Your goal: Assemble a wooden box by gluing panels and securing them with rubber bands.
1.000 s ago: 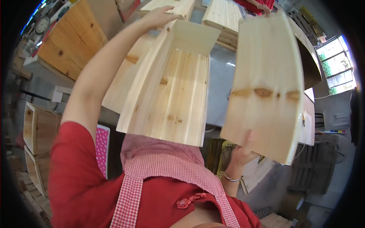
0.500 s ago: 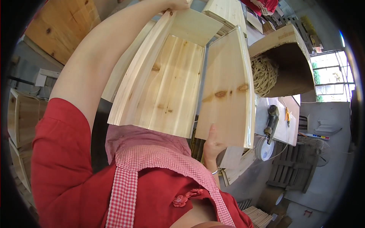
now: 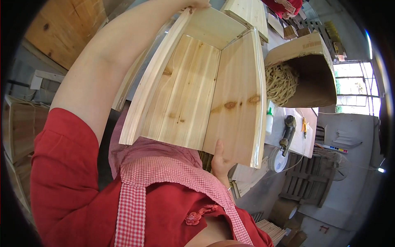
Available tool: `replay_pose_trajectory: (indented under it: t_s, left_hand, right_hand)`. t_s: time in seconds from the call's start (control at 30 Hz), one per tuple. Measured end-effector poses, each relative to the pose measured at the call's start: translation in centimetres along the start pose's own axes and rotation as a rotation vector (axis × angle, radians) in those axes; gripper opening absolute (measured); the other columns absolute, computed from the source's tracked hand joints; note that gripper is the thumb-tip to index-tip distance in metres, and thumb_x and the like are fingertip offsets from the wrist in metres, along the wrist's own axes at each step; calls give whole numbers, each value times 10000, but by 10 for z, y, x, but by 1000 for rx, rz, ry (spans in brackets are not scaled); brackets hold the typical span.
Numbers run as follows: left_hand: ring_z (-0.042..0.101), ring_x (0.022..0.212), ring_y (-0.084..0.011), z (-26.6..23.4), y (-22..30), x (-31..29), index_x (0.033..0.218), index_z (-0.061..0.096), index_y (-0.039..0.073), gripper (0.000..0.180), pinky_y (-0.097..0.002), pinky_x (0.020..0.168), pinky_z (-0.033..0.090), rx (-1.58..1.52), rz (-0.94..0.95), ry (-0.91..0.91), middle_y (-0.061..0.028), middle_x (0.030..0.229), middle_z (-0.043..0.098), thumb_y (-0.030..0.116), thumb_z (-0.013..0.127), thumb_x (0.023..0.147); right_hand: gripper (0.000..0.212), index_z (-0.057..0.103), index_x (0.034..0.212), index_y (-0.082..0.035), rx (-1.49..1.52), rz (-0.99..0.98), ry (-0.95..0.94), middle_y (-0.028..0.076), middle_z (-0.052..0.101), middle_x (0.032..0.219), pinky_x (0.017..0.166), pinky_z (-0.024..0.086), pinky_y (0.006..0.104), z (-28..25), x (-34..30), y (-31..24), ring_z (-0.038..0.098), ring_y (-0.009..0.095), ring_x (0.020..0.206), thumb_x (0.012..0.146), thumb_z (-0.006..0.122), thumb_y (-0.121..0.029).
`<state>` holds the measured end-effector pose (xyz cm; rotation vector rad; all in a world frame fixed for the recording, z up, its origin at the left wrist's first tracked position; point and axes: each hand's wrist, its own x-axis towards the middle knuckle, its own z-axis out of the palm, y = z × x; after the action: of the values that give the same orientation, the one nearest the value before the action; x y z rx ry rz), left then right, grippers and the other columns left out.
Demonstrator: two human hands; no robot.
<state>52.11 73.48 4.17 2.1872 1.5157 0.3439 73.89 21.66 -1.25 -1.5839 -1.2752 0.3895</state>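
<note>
A person in a pink checked apron (image 3: 173, 164) and red top had a pale wooden box (image 3: 179, 99) right in front of the waist, its open top facing the wearer. Nearest, the right hand (image 3: 221, 164) gripped the near end of the right side panel (image 3: 236, 86), thumb on the inner face, fingers out of sight behind. Holding it well probably called for even inward pressure along the whole length, the panel's lower edge flush with the floor and its far end square to the end board (image 3: 207, 26).

The box looked smooth and unpainted: striped boards with small brown knots formed its floor, darker knots crossed the right panel in a band, and a glossy strip ran along that panel's outer edge. The near end had no board.

At the far end, the left hand (image 3: 200, 3) was by the top corner of the left wall (image 3: 160, 74); the view cut it off, so its grip could not be told.

Beyond, to the right, were a green-capped white bottle (image 3: 269, 122), a black hand tool (image 3: 287, 132) and an open carton (image 3: 302, 45) holding a tan tangle (image 3: 282, 84). Farthest off was a co-worker in red (image 3: 273, 5).
</note>
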Motion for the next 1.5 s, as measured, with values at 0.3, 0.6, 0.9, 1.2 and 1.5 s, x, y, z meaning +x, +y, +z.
replay_pose_trajectory:
  t_s: [0.3,0.6,0.9,1.2,1.5]
  left_hand:
    - [697,701,-397,5,-48,44,892,707,-93,324,-476,641,587,1057,570,-20,-250,848,708,173,522,885]
    - [713,819,-278,-21,-9,-21,942,697,-39,277,-418,746,578,507,143,10,-183,866,700,190,545,973]
    - [697,821,-383,-47,46,-84,939,731,-24,467,-438,797,554,142,112,50,-213,876,711,373,486,956]
    - [506,1243,-327,-56,3,-148,1530,278,116,865,-556,984,431,-936,-213,43,-187,1493,371,693,482,918]
    - [331,1409,-380,-17,-23,-193,1577,236,123,1011,-601,1106,286,-1250,-207,-295,-185,1577,268,796,468,859]
  right_hand:
    - [311,595,1193,65,-25,36,-80,154,660,1109,833,531,363,4,-1,-13,649,262,988,924,678,-67]
    - [291,611,1180,59,-36,78,-204,166,672,1104,842,539,365,-8,0,-14,659,259,991,940,661,-99]
    - [280,631,1150,49,-119,126,-279,182,691,1054,830,538,372,-12,3,-27,675,290,968,960,635,-156]
    - [377,651,1168,21,-167,10,-733,198,702,1067,894,528,365,-78,56,-35,688,282,1031,818,733,-93]
    - [727,505,1378,60,458,252,-445,151,642,1215,915,466,308,26,235,6,614,180,1030,1002,447,-560]
